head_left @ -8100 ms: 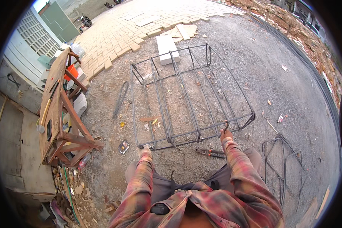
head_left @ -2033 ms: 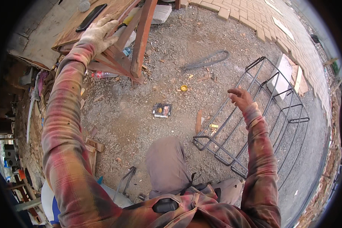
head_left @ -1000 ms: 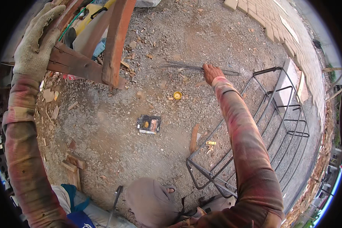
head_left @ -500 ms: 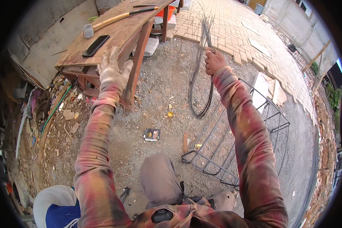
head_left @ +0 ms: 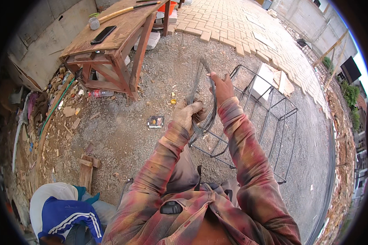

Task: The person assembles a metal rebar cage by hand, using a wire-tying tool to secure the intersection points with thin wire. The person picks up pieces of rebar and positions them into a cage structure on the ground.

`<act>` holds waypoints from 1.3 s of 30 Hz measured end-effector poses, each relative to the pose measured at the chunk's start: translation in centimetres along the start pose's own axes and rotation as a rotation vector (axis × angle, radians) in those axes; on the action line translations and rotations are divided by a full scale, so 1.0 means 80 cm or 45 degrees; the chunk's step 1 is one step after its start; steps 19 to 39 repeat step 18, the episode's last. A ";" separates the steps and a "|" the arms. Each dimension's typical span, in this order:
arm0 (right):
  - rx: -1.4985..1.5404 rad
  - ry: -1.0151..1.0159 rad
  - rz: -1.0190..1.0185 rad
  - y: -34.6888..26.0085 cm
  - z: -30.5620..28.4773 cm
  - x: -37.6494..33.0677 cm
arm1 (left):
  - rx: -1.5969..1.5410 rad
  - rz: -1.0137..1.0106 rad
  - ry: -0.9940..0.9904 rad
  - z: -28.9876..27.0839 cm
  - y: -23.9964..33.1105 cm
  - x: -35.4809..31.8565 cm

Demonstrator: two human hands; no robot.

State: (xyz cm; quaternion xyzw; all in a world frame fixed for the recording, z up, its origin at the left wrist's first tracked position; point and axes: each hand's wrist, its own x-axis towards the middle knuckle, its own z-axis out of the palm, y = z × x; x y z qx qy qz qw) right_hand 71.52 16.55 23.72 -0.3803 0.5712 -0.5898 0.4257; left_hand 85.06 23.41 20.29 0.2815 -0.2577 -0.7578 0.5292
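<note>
A loop of thin dark binding wire (head_left: 199, 79) is held in front of me, between both hands. My left hand (head_left: 187, 114), in a pale work glove, is closed around the lower left part of the bundle. My bare right hand (head_left: 222, 88) grips the right side of the loop, higher up; what its hidden fingers do cannot be seen fully. Below and to the right, a black metal bar frame (head_left: 283, 118) rests on the gravel, partly behind my right forearm.
A wooden workbench (head_left: 124, 38) stands far left, bearing a phone (head_left: 103, 35) and a long wooden-handled tool (head_left: 122, 14). A small dark packet (head_left: 155, 121) lies on the gravel. Another person (head_left: 65, 212) bends low at the near left. A white block (head_left: 262, 81) sits beyond the frame.
My left hand has come from beside the bench to the wire and closed on it. My right hand has drawn the bundle nearer and lower. The other person shows more.
</note>
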 end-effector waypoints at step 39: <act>-0.542 -0.989 -0.207 0.124 -0.005 -0.167 | -0.004 -0.037 0.110 -0.117 -0.016 -0.119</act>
